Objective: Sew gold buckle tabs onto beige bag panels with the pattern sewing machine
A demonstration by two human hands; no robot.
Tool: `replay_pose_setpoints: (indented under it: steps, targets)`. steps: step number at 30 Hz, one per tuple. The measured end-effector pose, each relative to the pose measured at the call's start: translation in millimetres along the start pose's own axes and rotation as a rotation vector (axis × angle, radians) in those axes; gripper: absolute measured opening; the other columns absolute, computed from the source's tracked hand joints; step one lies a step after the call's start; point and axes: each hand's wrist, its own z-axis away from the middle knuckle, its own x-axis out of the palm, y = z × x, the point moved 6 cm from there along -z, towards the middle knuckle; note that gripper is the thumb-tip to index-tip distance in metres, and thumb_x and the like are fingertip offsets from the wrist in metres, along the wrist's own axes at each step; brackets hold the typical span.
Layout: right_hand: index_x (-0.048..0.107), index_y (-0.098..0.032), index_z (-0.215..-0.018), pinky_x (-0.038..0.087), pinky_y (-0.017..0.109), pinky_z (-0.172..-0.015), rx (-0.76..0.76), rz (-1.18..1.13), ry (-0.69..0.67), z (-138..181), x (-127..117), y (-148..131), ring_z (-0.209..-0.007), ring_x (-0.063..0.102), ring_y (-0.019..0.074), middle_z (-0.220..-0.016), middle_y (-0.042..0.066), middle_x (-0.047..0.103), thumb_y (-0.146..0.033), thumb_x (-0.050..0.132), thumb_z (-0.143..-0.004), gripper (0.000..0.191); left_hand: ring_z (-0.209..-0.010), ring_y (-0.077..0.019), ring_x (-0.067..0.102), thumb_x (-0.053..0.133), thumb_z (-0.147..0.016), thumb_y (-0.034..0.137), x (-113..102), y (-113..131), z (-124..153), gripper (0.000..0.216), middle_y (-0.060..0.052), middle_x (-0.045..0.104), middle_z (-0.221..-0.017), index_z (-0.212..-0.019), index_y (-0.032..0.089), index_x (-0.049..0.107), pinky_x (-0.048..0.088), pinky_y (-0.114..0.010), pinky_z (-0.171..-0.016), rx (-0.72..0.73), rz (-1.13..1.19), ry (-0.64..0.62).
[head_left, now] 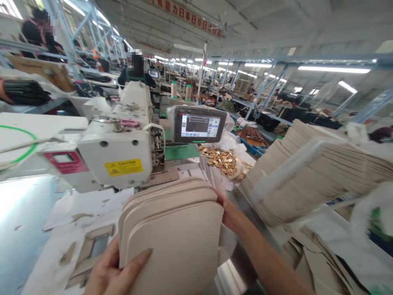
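A thick stack of beige leather-like panels (175, 229) with rounded corners is held upright in front of me. My left hand (113, 272) grips its lower left corner, thumb pressed on the front panel. At the stack's right edge my right hand (229, 213) clasps it, fingers tucked behind the panels. Just beyond the stack stands a white sewing machine (116, 153) with a yellow caution label.
A control screen (199, 128) sits right of the machine, with a heap of gold metal fittings (224, 162) below it. A big fanned pile of beige panels (313, 172) fills the right. Paper templates (92, 246) lie on the table. Other people work farther back left.
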Motion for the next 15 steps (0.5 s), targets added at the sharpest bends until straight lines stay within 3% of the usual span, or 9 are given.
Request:
replay_pose_setpoints:
  steps: [3,6,11,15]
  targets:
    - [0.055,-0.025,-0.129,0.043,0.043,-0.101,-0.048,0.014,-0.041,25,15,1,-0.124,0.052,0.0326,-0.130,0.014,0.059,-0.074,0.080,-0.045,0.100,-0.100,-0.0317,0.068,0.079,-0.051,0.063,-11,5,-9,0.078,-0.006,0.075,-0.102,-0.116,0.023,0.061,0.062,-0.033,-0.072,0.200,-0.122,0.042]
    - [0.046,-0.024,-0.136,0.043,0.043,-0.101,-0.119,0.040,-0.093,38,34,1,-0.123,0.053,0.0318,-0.129,0.013,0.059,-0.058,0.090,-0.038,0.112,-0.095,-0.0278,0.069,0.076,-0.056,0.063,-17,-3,-16,0.072,-0.004,0.074,-0.097,-0.114,0.022,0.061,0.061,-0.031,-0.074,0.279,-0.153,0.071]
    - [0.048,-0.022,-0.130,0.052,0.041,-0.089,-0.022,0.207,0.003,51,50,25,-0.102,0.064,0.0260,-0.115,0.009,0.066,-0.029,0.090,-0.054,0.086,-0.076,-0.0262,0.071,0.079,-0.051,0.061,-21,-20,-20,0.066,-0.006,0.075,-0.083,-0.101,0.019,0.066,0.061,-0.034,-0.068,0.274,-0.252,0.019]
    - [0.057,-0.021,-0.118,0.054,0.040,-0.086,-0.053,0.321,0.065,54,42,23,-0.097,0.065,0.0253,-0.108,0.007,0.069,-0.030,0.086,-0.060,0.066,-0.077,-0.0262,0.072,0.076,-0.059,0.057,-22,0,-19,0.059,-0.005,0.077,-0.086,-0.103,0.020,0.067,0.061,-0.032,-0.066,0.371,-0.398,-0.061]
